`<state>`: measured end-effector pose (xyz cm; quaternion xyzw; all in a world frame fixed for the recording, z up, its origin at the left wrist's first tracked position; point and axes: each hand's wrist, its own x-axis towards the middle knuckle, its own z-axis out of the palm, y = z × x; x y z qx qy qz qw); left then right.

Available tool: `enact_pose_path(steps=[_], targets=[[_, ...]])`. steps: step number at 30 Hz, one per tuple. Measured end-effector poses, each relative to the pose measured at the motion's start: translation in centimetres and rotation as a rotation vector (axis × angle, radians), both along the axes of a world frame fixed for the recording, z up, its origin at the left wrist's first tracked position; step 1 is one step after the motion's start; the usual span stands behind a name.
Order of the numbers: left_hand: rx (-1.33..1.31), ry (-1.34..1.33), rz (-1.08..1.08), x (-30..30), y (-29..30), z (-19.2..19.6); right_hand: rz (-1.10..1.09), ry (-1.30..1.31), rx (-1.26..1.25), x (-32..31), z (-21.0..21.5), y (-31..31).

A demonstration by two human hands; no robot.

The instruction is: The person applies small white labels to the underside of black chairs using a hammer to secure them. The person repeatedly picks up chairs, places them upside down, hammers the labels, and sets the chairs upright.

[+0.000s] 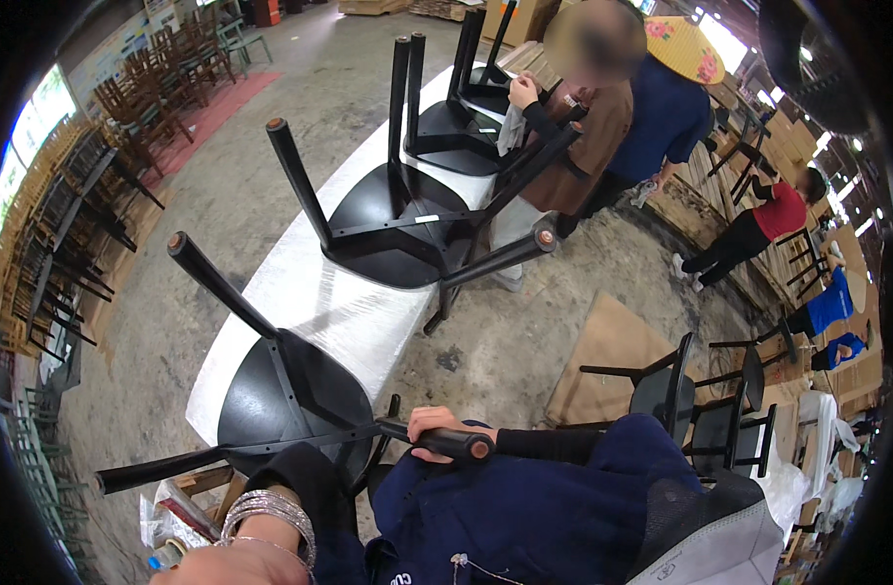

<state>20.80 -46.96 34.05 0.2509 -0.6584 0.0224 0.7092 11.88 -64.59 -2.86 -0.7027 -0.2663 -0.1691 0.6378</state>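
A black wooden chair (310, 380) lies upside down at the near end of a long, plastic-wrapped white table (354, 331), legs pointing up and outward. My right hand (435, 429) is closed around one of its legs, near the tip with a copper-coloured end. At the lower left edge my left hand (217, 565) is raised close to the camera, several silver bangles on its wrist. Its fingers are out of sight, so what it touches is hidden. Just beyond my chair, another upturned black chair (397, 229) rests on the same table.
Further upturned chairs (456, 136) line the table. A person in brown (602, 146) stands at its right side, beside another in a conical hat (682, 51). Black chairs (666, 390) stand at my right, near flattened cardboard (607, 361). Stacked chairs (66, 234) fill the left side.
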Motion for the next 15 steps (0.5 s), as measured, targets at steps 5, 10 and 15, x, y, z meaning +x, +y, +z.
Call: enact_pose_path(steps=[5,10,15], targets=[[0.024,-0.008,0.063,0.16,-0.17,-0.21,0.01,0.002,-0.015,0.05,0.05,-0.08],[0.035,0.001,0.082,0.21,-0.09,-0.12,0.008,0.004,-0.028,0.15,0.3,-0.15],[0.034,-0.002,0.07,-0.11,0.34,0.41,0.007,-0.005,-0.049,0.18,0.44,-0.41]])
